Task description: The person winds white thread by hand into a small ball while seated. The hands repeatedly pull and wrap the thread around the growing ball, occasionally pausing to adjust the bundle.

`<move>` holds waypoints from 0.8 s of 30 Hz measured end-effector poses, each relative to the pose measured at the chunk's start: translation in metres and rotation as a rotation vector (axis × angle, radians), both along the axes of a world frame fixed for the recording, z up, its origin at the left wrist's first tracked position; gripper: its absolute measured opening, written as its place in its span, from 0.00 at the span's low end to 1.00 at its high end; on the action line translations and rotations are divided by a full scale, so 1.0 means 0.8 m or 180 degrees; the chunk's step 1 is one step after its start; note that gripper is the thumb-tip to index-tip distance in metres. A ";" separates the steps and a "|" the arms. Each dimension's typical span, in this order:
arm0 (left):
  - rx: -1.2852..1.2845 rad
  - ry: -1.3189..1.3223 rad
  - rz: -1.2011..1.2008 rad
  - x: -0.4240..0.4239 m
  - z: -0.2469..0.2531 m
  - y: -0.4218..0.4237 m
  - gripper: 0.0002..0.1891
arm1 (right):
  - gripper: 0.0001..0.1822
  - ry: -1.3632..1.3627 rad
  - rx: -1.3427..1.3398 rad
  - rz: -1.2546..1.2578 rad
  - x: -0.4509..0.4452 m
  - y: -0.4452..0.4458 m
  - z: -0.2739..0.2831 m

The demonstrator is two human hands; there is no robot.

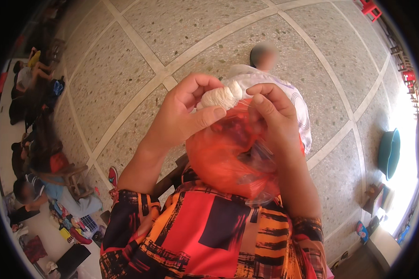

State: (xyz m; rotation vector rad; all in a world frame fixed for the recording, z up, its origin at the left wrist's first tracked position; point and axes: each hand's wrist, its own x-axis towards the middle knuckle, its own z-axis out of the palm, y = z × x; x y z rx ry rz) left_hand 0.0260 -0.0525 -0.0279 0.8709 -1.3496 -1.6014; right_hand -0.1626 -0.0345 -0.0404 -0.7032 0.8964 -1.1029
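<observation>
My left hand (pixel 192 108) holds a small cream bundle (pixel 217 98) wound with thread, its thumb in front and fingers behind. A rounded pale knob (pixel 235 90) sticks out at the bundle's right end. Fine strands of thread (pixel 244 102) run from there to my right hand (pixel 270 108), whose thumb and index finger are brought together on them. Below both hands, an orange plastic bag (pixel 216 157) rests on my lap. Reddish contents show through it, but I cannot tell what they are. Clear plastic (pixel 262 151) lies at its right side.
A person in a white patterned garment (pixel 300 104) is close in front of me. Seated people line the left side, one near a wooden chair (pixel 76 178). A teal basin (pixel 389 153) stands at right. A red stool (pixel 370 9) is far off on the speckled stone floor (pixel 209 31).
</observation>
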 end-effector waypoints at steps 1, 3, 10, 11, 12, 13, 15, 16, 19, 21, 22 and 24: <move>0.0119 0.0146 0.0037 0.001 0.000 -0.002 0.17 | 0.06 -0.0024 0.0018 0.0033 -0.004 0.000 0.001; 0.0292 0.0272 0.0146 0.002 -0.001 -0.006 0.17 | 0.07 0.0150 0.0022 0.0098 -0.014 0.000 0.002; 0.0697 0.0638 0.0323 0.010 -0.009 -0.016 0.15 | 0.09 0.0816 -0.0369 0.0365 -0.048 -0.002 -0.006; 0.0730 0.0721 0.0303 0.011 -0.010 -0.015 0.15 | 0.10 0.1053 -0.0277 0.0329 -0.049 -0.001 -0.004; 0.0772 0.0633 0.0271 0.009 -0.012 -0.014 0.16 | 0.11 0.1291 -0.0204 0.0288 -0.049 0.001 -0.001; 0.0747 0.0487 0.0302 0.009 -0.010 -0.015 0.17 | 0.11 0.1463 -0.0206 0.0288 -0.042 -0.003 0.002; 0.0803 0.0634 0.0317 0.001 -0.013 -0.014 0.18 | 0.14 0.2036 -0.1159 -0.0127 -0.039 0.000 -0.011; 0.0747 0.0694 0.0120 0.003 -0.013 -0.015 0.17 | 0.15 0.2437 -0.1512 -0.0328 -0.035 -0.001 -0.008; 0.0689 0.0469 0.0068 0.000 -0.005 -0.004 0.17 | 0.14 0.2883 -0.2219 -0.0663 -0.012 0.001 0.014; 0.0470 0.0380 -0.0124 0.000 0.007 0.004 0.17 | 0.11 0.2413 -0.1952 -0.0111 0.001 0.006 0.018; 0.0464 0.0284 -0.0209 0.000 0.008 0.006 0.17 | 0.08 0.2406 -0.1791 -0.0065 0.014 0.009 0.029; 0.0277 0.0092 -0.0259 -0.004 0.002 0.008 0.18 | 0.06 0.2344 -0.1915 -0.0092 0.016 0.008 0.027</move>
